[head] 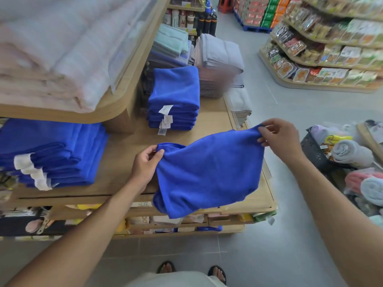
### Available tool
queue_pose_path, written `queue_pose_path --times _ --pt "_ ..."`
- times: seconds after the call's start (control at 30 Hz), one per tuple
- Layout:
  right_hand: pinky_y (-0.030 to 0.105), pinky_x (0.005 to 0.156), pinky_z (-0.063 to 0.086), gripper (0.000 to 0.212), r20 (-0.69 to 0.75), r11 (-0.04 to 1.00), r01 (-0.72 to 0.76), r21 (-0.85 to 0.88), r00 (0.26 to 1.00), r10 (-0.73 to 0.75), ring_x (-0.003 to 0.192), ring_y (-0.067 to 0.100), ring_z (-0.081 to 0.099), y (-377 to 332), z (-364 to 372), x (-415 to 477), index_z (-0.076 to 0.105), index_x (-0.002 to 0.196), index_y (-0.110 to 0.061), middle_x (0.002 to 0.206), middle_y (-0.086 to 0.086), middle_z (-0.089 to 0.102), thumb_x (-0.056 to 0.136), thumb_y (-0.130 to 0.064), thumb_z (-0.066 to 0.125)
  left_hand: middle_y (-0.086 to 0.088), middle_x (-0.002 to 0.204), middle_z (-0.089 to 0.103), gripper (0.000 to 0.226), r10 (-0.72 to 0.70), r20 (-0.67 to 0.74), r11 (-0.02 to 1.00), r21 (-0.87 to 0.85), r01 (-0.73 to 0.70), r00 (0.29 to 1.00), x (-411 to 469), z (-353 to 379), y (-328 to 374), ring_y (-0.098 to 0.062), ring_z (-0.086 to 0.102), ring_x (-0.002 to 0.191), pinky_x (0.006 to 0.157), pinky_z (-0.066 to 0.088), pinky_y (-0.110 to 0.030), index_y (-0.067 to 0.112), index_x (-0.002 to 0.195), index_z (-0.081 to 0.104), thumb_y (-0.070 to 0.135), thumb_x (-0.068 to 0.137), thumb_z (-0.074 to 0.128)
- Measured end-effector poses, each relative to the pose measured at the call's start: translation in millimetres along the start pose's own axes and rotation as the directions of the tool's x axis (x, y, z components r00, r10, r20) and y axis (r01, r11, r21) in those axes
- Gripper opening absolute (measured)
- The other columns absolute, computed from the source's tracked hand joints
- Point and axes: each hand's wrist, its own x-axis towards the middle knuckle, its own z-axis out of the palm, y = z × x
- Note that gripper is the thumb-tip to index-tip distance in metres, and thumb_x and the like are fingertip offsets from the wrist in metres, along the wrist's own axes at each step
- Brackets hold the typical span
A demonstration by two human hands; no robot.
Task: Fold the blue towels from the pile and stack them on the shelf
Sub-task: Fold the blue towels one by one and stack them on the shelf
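You held the blue towel [209,172] above the shelf [128,146] edge, your left hand [146,162] pinching its nine o'clock corner and your right hand [279,137] its two o'clock corner. Its long axis ran between them. The folded stack [174,100] lay at eleven o'clock, nearer your left.

Fingertips of my left hand [146,162] hidden behind towel [207,172]. Left stack [51,154] cut by edge. Tag [165,109] print unreadable.

Royal-blue towel [209,168], blue stack [174,98] (white tags), tan wooden shelf [124,162].
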Motion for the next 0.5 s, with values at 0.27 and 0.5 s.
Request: queue_pose_path --times 0.27,0.5 --pt "0.041 0.081 0.057 0.015 0.442 0.749 0.231 -0.621 0.893 0.091 0.092 0.025 0.066 10.6 36.0 46.1 0.069 0.082 -0.030 0.094 -0.003 0.071 0.082 -0.016 0.066 0.002 0.098 0.078 0.017 0.100 0.195 0.988 0.099 -0.121 0.976 -7.2 3.5 -4.7 -0.011 0.071 0.092 0.085 0.056 -0.027 0.017 0.101 0.075 0.004 0.092 0.067" --pt "0.036 0.085 0.053 0.013 0.505 0.464 0.427 -0.776 0.862 0.050 0.111 0.024 0.064 10.5 48.9 53.1 0.073 0.087 -0.041 0.144 -0.012 0.050 0.088 -0.029 0.066 0.000 0.098 0.078 0.017 0.111 0.200 0.985 0.107 -0.134 0.974 -7.1 3.9 -3.2 -0.013 0.071 0.093 0.086 0.056 -0.029 0.013 0.101 0.074 0.000 0.095 0.065"
